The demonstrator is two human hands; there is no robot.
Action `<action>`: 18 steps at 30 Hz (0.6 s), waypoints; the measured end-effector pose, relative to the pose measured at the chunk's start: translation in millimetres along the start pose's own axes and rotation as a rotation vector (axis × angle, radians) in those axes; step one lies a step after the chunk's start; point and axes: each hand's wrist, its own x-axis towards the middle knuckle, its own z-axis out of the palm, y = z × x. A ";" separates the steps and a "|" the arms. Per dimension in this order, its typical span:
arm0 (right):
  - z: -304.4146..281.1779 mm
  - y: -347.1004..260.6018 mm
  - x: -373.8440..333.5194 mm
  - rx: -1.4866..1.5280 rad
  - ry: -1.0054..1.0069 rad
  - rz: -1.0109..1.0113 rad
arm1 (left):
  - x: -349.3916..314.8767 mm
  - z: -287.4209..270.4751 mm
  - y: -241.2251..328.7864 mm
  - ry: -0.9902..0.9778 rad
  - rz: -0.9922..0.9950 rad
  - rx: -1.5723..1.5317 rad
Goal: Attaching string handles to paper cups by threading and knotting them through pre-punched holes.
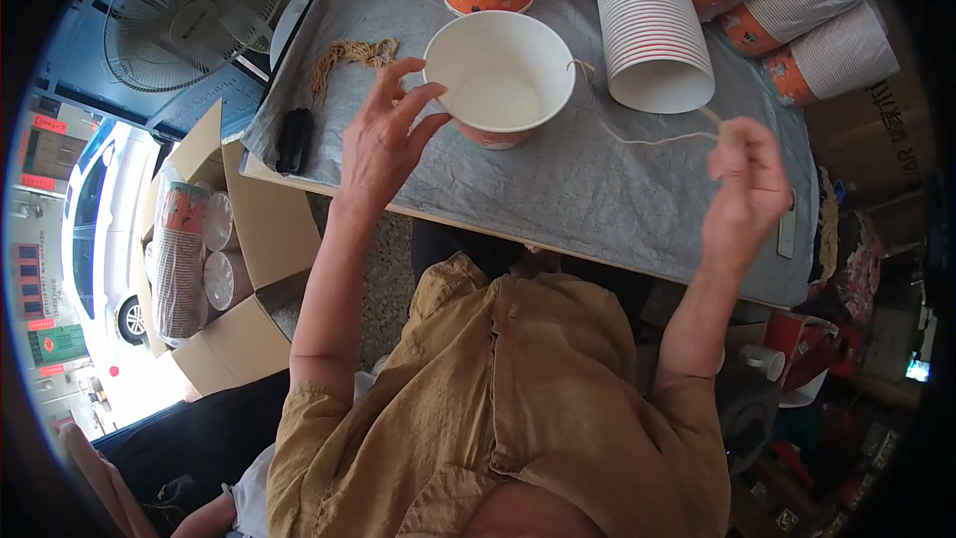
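My right hand pinches a string. My left hand curves at the left rim of the paper cup, which stands on the gray cloth; whether it grips, I can't tell.

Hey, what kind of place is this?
It looks like a small workshop, maybe open to the street. I see a stack of paper tubs on a cloth-covered table, an open cardboard box holding more stacks, and a white car outside.
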 end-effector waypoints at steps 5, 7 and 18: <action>7.7 -38.0 37.1 0.051 -0.027 -0.225 | 2.0 13.7 29.5 -0.134 0.088 -0.004; 12.7 -45.1 49.0 0.092 -0.097 -0.359 | 4.8 7.5 39.7 -0.141 0.086 -0.044; 76.9 -16.9 47.1 0.049 -0.797 0.153 | -7.4 5.3 17.4 -0.175 0.074 -0.303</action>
